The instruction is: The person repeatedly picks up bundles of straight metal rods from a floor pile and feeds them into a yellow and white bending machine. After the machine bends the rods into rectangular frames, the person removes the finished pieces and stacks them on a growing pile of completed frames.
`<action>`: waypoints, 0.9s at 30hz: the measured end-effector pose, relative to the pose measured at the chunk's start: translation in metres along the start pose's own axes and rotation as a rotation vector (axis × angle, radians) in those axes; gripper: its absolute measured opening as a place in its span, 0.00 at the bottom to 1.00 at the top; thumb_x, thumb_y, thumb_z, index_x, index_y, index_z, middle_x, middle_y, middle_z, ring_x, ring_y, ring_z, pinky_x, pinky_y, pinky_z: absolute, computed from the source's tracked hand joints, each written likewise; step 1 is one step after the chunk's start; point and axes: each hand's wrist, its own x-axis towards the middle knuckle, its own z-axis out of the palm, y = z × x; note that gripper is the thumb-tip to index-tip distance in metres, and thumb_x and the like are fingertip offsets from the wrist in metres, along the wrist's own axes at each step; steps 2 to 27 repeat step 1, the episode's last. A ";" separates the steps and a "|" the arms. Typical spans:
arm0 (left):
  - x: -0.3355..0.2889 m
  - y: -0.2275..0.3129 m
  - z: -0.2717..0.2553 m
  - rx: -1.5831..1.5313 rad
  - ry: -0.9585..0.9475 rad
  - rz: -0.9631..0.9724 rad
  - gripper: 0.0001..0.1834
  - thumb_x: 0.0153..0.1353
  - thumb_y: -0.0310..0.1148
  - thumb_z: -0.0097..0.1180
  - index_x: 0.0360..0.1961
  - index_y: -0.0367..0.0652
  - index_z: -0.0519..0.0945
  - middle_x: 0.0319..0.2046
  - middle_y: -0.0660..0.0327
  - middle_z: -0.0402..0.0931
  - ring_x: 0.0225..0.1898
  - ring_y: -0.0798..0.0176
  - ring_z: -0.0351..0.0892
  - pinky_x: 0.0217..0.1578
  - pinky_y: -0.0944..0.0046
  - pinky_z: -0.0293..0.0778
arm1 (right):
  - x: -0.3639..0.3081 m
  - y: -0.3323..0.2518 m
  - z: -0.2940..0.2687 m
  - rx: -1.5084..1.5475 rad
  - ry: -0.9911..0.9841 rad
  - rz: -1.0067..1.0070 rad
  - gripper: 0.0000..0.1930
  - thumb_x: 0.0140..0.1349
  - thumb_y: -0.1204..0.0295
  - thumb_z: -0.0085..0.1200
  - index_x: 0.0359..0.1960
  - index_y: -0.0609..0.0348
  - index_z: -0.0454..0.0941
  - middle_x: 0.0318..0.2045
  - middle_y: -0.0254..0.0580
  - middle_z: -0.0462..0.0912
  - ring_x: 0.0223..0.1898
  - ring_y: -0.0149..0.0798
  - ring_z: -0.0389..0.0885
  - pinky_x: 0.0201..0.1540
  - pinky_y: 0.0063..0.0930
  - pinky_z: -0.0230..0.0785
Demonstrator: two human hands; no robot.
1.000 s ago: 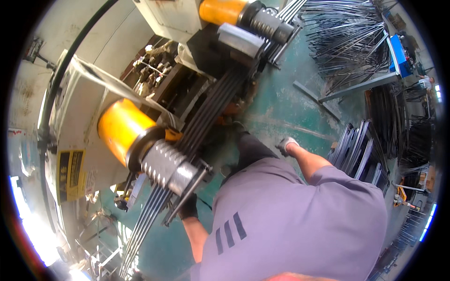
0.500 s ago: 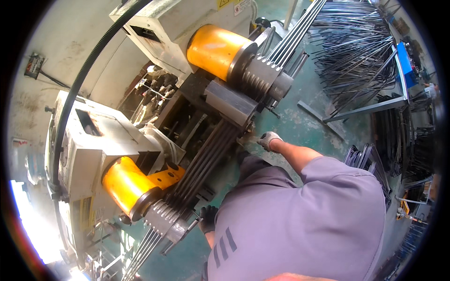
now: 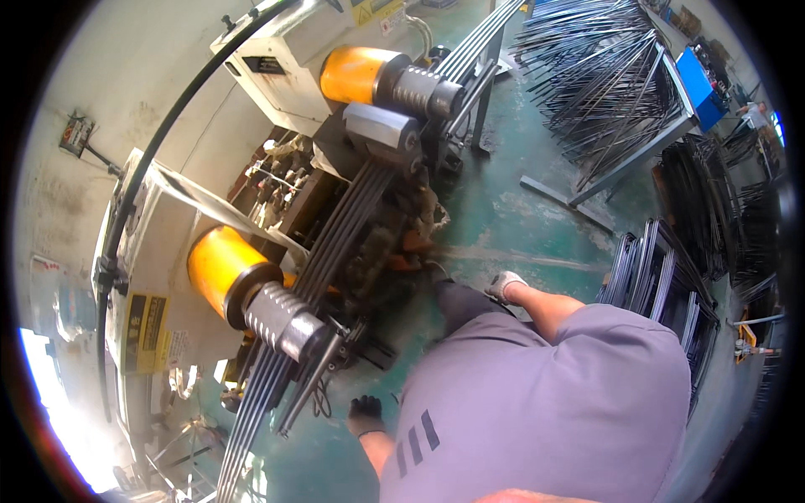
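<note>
My left hand (image 3: 366, 415), in a dark glove with a pale cuff, hangs beside the lower end of a bending-type machine. Its fingers are curled, and nothing shows in them. My right hand (image 3: 505, 287), in a whitish glove, hangs over the floor on my right; its fingers are bent in, also with nothing visible in them. Several parallel metal rods (image 3: 335, 230) run through two grooved steel rollers, the lower roller (image 3: 285, 318) and the upper roller (image 3: 423, 92). Yellow cylinders, one low (image 3: 225, 272) and one high (image 3: 356, 75), sit behind them.
A black corrugated hose (image 3: 159, 126) arches over the pale machine housings. At upper right, a large heap of rods (image 3: 599, 84) rests on a metal frame (image 3: 637, 163). Bent rod frames (image 3: 654, 277) stand close to my right side. Green floor (image 3: 511, 218) lies between.
My left hand has come away from the lower roller. My body and view have shifted back from the machine. The yellow bracket beside the lower cylinder has swung down, mostly behind the rods.
</note>
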 end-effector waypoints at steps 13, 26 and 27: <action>-0.010 -0.001 -0.005 0.006 -0.004 -0.003 0.07 0.57 0.37 0.49 0.32 0.47 0.75 0.34 0.54 0.73 0.41 0.51 0.70 0.42 0.52 0.64 | -0.011 0.003 0.000 0.021 -0.056 0.049 0.18 0.54 0.55 0.58 0.34 0.57 0.87 0.28 0.56 0.85 0.35 0.42 0.87 0.44 0.37 0.76; -0.010 -0.001 -0.005 0.006 -0.004 -0.003 0.07 0.57 0.37 0.49 0.32 0.47 0.75 0.34 0.54 0.73 0.41 0.51 0.70 0.42 0.52 0.64 | -0.011 0.003 0.000 0.021 -0.056 0.049 0.18 0.54 0.55 0.58 0.34 0.57 0.87 0.28 0.56 0.85 0.35 0.42 0.87 0.44 0.37 0.76; -0.010 -0.001 -0.005 0.006 -0.004 -0.003 0.07 0.57 0.37 0.49 0.32 0.47 0.75 0.34 0.54 0.73 0.41 0.51 0.70 0.42 0.52 0.64 | -0.011 0.003 0.000 0.021 -0.056 0.049 0.18 0.54 0.55 0.58 0.34 0.57 0.87 0.28 0.56 0.85 0.35 0.42 0.87 0.44 0.37 0.76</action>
